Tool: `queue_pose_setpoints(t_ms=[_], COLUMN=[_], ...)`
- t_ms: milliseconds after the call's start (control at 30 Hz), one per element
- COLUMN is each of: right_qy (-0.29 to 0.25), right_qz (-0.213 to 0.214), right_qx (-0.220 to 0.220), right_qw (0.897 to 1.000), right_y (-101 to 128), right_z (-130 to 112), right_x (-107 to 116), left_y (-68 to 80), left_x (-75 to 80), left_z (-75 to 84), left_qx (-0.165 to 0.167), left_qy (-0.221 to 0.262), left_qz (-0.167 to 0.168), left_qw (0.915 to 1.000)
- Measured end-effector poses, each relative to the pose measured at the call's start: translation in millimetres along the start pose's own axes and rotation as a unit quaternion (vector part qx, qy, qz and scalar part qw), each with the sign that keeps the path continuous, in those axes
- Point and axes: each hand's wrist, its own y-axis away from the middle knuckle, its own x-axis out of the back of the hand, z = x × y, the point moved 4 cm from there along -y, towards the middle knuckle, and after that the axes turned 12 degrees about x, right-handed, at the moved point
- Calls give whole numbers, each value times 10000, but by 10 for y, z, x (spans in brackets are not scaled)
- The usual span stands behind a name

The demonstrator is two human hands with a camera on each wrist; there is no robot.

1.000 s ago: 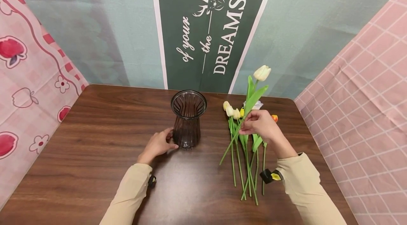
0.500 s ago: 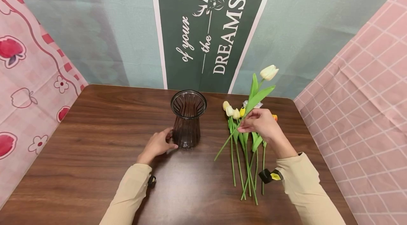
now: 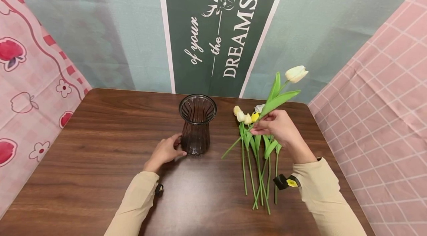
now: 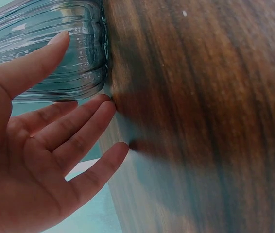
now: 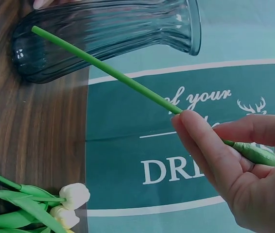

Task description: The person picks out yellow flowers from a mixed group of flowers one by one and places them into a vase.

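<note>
Pinching a white tulip (image 3: 295, 74) mid-stem, the right hand (image 3: 278, 128) tilts it above the stems (image 3: 258, 169) lying toward the table's (image 3: 100, 136) right edge. The left hand (image 3: 165, 151), fingers relaxed, touches the glass vase (image 3: 197, 125) near the back edge, apparently steadying it.

Green "DREAMS" banner (image 3: 220, 32), pink cloths (image 3: 383, 91)

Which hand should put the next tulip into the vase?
Right. The right hand already pinches the white tulip by its stem, lifted off the table. The left hand rests against the vase.
</note>
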Motion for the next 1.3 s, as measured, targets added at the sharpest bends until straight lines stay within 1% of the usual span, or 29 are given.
queue_pose_setpoints(t_ms=[133, 367, 500, 600, 767, 1100, 1167, 1300], right_qy=[-142, -593, -612, -657, -952, -1578, -1706, -1634], right_qz=[-39, -146, -129, -110, -101, -139, -132, -57], right_qx=[13, -120, -75, 7, 190, 616, 647, 546], right_qw=[9999, 9981, 9980, 9978, 9952, 9854, 9831, 9850], right_y=[-10, -27, -31, -37, -42, -22, -20, -18], right_z=[27, 132, 137, 106, 14, -163, -195, -262], right_x=[0, -12, -7, 0, 33, 116, 130, 171], left_y=[6, 14, 12, 8, 8, 12, 12, 15], left_x=[3, -1, 4, 8, 5, 17, 18, 16], left_z=[-1, 0, 5, 7, 10, 9, 9, 9], left_qx=[0, -8, -34, -31, -25, -26, -23, -31], left_qy=[21, 27, 20, 9, 22, 13, 10, 11], left_qz=[-8, -10, -4, -7, -32, 0, 1, -8], left_qw=[10000, 10000, 10000, 10000, 10000, 10000, 10000, 10000])
